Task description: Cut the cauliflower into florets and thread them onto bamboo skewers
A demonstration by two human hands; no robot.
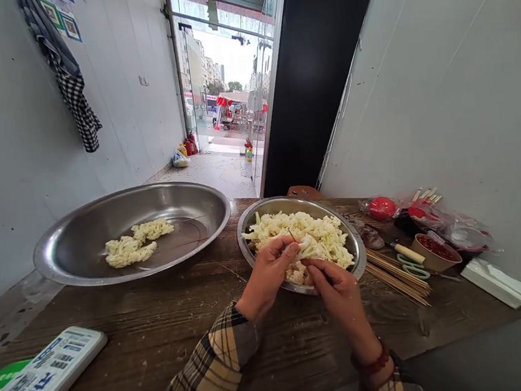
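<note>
My left hand [266, 277] pinches a pale cauliflower floret [312, 249] over the near side of a round steel bowl [359, 244]. A thin brown stick tip [292, 235] rises beside its fingers; the rest of it is hidden. From the right, my right hand [339, 288] closes thumb and fingertips at the lower edge of the same floret. Loose cauliflower pieces [287, 222] heap up in the bowl under both hands. To the left, a wide steel basin [64, 229] has two clusters of cauliflower [129, 252] lying on its bottom.
Thin wooden skewers [399, 277] lie in a bundle right of the bowl, beside green-handled scissors [413, 268] and a tub of red contents [437, 247]. A white box [496, 283] sits at the table's right edge. A printed white device [46, 380] occupies the near left.
</note>
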